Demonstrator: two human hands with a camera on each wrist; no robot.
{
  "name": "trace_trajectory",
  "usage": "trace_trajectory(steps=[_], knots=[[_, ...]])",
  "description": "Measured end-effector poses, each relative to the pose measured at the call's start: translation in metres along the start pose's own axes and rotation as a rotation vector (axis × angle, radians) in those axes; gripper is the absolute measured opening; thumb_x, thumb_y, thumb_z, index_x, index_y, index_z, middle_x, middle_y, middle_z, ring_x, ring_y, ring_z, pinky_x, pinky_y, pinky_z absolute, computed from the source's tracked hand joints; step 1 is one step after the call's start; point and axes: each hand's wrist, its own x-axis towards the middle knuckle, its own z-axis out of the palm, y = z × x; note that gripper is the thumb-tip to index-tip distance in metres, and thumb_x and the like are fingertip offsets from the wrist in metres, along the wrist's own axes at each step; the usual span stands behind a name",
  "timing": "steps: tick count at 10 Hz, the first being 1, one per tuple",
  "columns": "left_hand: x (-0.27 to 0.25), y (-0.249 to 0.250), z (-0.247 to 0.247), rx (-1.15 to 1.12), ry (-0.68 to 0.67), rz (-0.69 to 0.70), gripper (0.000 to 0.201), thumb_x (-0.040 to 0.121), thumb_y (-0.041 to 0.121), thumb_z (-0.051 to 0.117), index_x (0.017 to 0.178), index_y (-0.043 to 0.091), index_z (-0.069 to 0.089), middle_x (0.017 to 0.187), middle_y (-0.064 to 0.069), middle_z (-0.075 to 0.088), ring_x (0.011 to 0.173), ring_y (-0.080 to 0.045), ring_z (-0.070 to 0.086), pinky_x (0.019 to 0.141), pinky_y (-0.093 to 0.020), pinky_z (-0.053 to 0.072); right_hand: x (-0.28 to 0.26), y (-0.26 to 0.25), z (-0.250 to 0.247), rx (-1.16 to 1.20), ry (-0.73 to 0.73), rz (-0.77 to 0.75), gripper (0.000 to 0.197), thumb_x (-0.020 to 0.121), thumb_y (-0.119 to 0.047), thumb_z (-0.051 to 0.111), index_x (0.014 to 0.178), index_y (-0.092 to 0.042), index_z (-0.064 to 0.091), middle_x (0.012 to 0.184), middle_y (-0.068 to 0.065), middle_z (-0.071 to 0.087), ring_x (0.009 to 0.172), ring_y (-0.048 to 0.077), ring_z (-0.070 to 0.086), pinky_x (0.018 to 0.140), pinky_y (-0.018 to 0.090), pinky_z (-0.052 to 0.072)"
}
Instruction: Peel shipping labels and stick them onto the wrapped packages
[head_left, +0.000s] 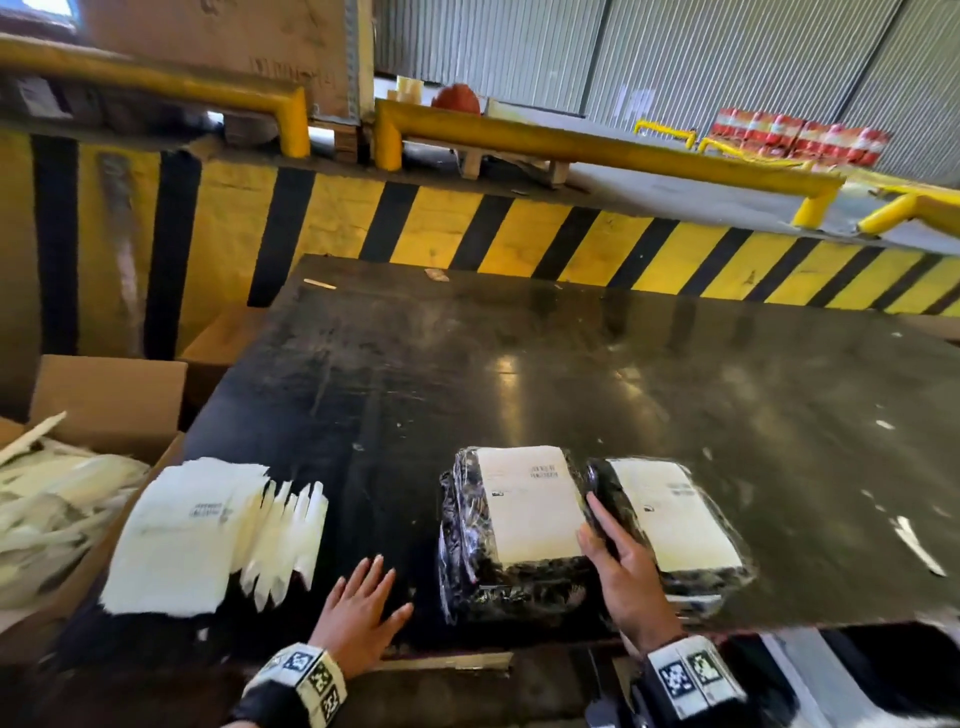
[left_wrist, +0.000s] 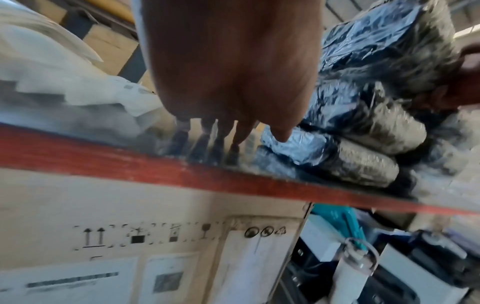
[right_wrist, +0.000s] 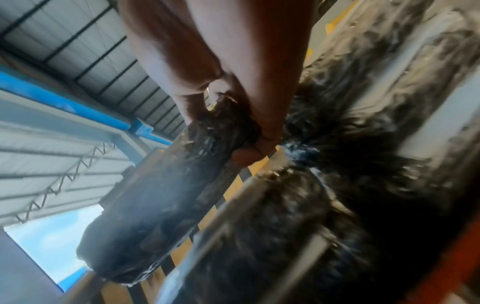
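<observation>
Two black plastic-wrapped packages lie near the front edge of the dark table (head_left: 571, 364), each with a white label on top. My right hand (head_left: 605, 535) grips the left edge of the right package (head_left: 680, 519); in the right wrist view the thumb and fingers (right_wrist: 267, 131) pinch that package (right_wrist: 155, 205). The left package (head_left: 519, 525) sits just left of that hand. My left hand (head_left: 371, 582) rests flat on the table with fingers spread, between the left package and a fanned stack of white labels (head_left: 202, 530). It holds nothing.
An open cardboard box (head_left: 109, 400) with several white backing strips stands at the table's left. A yellow and black striped wall (head_left: 519, 234) runs behind the table. Under the table's red front edge (left_wrist: 182, 174) sit a printed carton (left_wrist: 116, 236) and a white bottle (left_wrist: 355, 267).
</observation>
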Motion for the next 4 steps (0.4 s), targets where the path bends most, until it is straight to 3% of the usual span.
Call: trace_trajectory(steps=[1, 2, 3, 4], knots=[[-0.010, -0.005, 0.013, 0.116, 0.015, 0.033, 0.112, 0.055, 0.078, -0.008, 0.151, 0.021, -0.003, 0.158, 0.002, -0.016, 0.137, -0.013, -0.025, 0.114, -0.034, -0.010, -0.004, 0.010, 0.000, -0.089, -0.070, 0.027, 0.049, 0.092, -0.037, 0.051, 0.139, -0.039, 0.037, 0.143, -0.008, 0.041, 0.136, 0.013, 0.033, 0.108, 0.028, 0.025], [-0.020, -0.003, 0.019, 0.139, 0.008, 0.002, 0.107, 0.056, 0.071, -0.008, 0.150, 0.022, -0.005, 0.157, 0.002, -0.017, 0.132, -0.011, -0.028, 0.113, -0.034, -0.012, -0.006, 0.013, 0.001, -0.161, -0.085, 0.010, 0.050, 0.095, -0.039, 0.046, 0.142, -0.040, 0.030, 0.149, -0.007, 0.036, 0.138, 0.015, 0.030, 0.106, 0.025, 0.023], [-0.022, -0.001, 0.014, 0.111, 0.040, 0.013, 0.105, 0.059, 0.073, -0.005, 0.151, 0.022, -0.001, 0.153, 0.007, -0.019, 0.132, -0.009, -0.026, 0.115, -0.035, -0.009, -0.006, 0.011, -0.002, -0.291, -0.086, 0.004, 0.054, 0.095, -0.045, 0.040, 0.145, -0.039, 0.022, 0.150, -0.004, 0.034, 0.137, 0.017, 0.033, 0.102, 0.021, 0.025], [-0.038, -0.012, 0.026, 0.051, 0.199, 0.072, 0.079, 0.084, 0.068, 0.022, 0.150, 0.024, 0.020, 0.149, 0.018, -0.009, 0.144, -0.006, -0.001, 0.118, -0.028, 0.006, -0.029, 0.020, -0.010, -0.356, -0.005, -0.072, 0.061, 0.091, -0.050, 0.038, 0.147, -0.038, 0.016, 0.149, -0.012, 0.030, 0.135, 0.014, 0.037, 0.102, 0.020, 0.029]])
